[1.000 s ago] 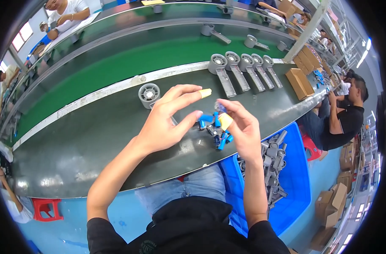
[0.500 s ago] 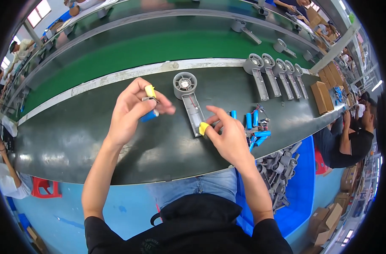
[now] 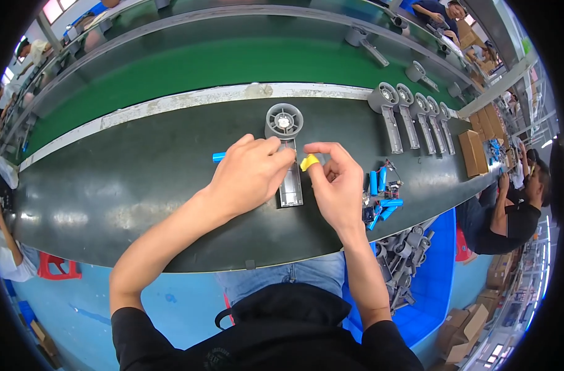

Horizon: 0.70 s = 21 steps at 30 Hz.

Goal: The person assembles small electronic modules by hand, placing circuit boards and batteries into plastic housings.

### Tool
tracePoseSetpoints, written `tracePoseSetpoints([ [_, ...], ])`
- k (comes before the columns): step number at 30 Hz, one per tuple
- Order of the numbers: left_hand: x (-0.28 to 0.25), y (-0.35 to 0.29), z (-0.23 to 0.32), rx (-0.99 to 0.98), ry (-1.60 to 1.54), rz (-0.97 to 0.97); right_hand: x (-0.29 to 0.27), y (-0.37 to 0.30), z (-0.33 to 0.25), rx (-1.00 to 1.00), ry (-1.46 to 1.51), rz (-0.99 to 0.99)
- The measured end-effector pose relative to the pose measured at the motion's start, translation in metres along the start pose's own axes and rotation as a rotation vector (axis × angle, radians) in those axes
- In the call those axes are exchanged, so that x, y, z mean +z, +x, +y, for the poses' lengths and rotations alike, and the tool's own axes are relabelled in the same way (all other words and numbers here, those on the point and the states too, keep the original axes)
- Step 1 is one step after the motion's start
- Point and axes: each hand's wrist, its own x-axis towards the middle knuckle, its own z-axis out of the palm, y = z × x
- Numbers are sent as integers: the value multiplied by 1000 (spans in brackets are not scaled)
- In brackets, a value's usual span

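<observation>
Holding the left hand (image 3: 248, 176) palm down over the open handle (image 3: 291, 191) of a gray fan part (image 3: 284, 123), with fingers bunching together. Hiding the top of the handle that way, so cannot tell if gripping something or just touching. Also covering part of a blue tube (image 3: 219, 157), with one end poking out on the left. Curling the right hand (image 3: 339, 188) just beside the handle's right edge, showing a yellow wrap (image 3: 308, 162) on the thumb; cannot tell if pinching anything small.

Seeing the fan part lying straight ahead on the dark table (image 3: 109, 204), round end pointing away. Seeing a messy pile of blue tubes and little boards (image 3: 391, 203) near the right hand. Farther right, seeing five more gray fan parts (image 3: 428, 135) sitting in a row, then a brown box (image 3: 474, 154). Below, seeing a big blue bin (image 3: 439, 266) holding lots of gray pieces (image 3: 402, 256). Past the white strip (image 3: 158, 111), seeing a green belt (image 3: 189, 74).

Slanting the left arm up from the lower left, elbow sticking out; pointing the right forearm almost straight up, leaning a bit left.
</observation>
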Motion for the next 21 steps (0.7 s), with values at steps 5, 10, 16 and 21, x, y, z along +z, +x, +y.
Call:
tracePoseSetpoints([
  [5,-6,4,2,-537,-589,119,12,11,3,-201,-7,-24],
  [10,-14,7,-3,-931,-969,14,27,19,19,-429,-170,9],
  [16,-14,-14,-10,-754,-1079,-2,30,19,23,-397,-120,22],
  [21,-14,-20,-7,-667,-1040,40,28,18,28,-368,-76,19],
])
